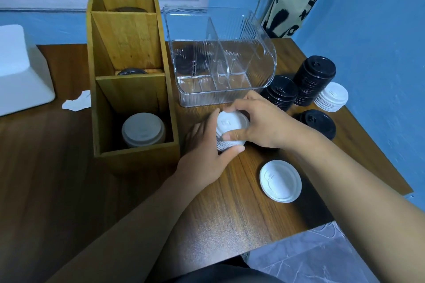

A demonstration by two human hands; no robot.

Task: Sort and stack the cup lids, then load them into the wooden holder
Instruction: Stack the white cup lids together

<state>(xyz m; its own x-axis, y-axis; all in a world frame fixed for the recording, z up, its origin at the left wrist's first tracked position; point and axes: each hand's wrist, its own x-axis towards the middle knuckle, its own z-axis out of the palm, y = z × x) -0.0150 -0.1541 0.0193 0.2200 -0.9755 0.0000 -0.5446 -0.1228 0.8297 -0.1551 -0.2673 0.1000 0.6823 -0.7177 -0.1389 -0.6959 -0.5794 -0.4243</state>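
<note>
Grip: left hand (204, 158) and right hand (262, 122) both clamp the white lid stack (232, 125), just right of the wooden holder (135, 154). Align rims flush, keep the stack upright, then lower it onto the loaded white lids (143, 130) in the front compartment.
</note>
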